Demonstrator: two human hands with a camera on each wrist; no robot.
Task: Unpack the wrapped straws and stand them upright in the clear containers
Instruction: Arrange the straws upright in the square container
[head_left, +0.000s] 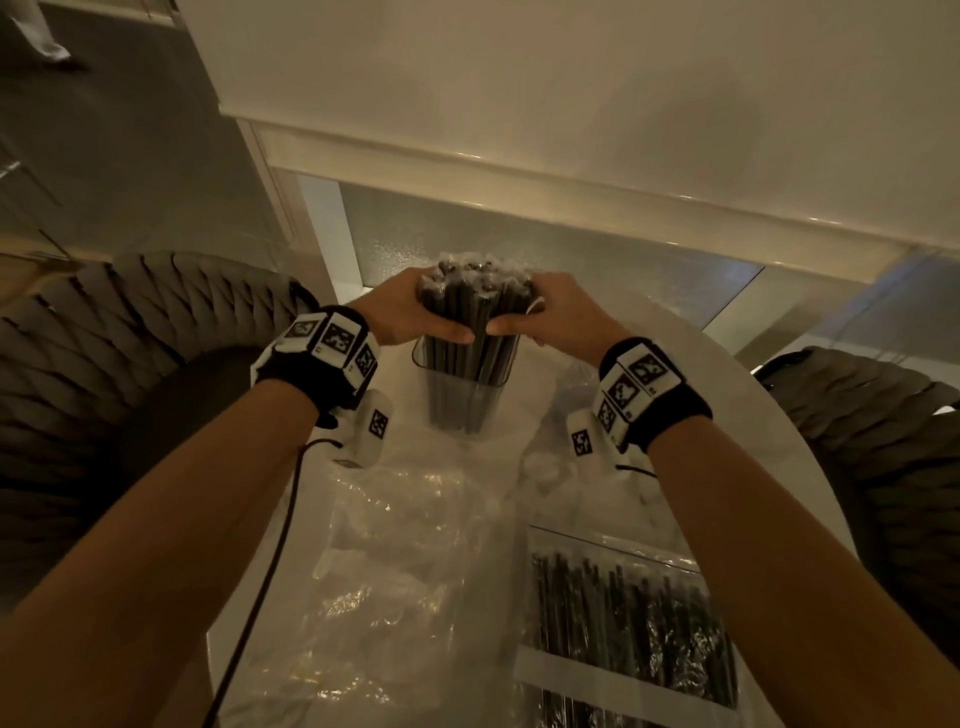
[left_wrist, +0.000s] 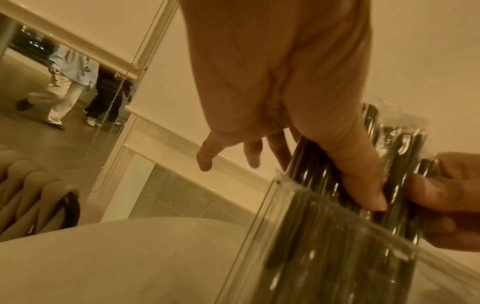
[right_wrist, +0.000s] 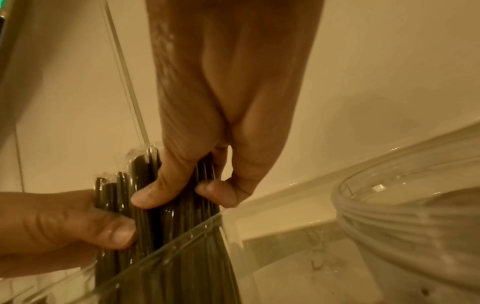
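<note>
A bundle of black straws (head_left: 470, 291), each still in clear film, stands upright in a clear square container (head_left: 462, 400) at the far middle of the white table (head_left: 727, 415). My left hand (head_left: 415, 312) grips the bundle's upper part from the left, thumb in front. My right hand (head_left: 535, 317) grips it from the right. In the left wrist view my thumb presses the straws (left_wrist: 405, 148) just above the container's rim (left_wrist: 285, 185). In the right wrist view my thumb and a curled finger hold the straws (right_wrist: 116, 197) above the rim (right_wrist: 168, 253).
A clear bag of more black straws (head_left: 628, 623) lies at the near right. Crumpled empty plastic wrap (head_left: 395, 545) covers the near middle. A round clear container (right_wrist: 405, 216) stands right of the square one. Woven chairs (head_left: 130, 338) flank the table.
</note>
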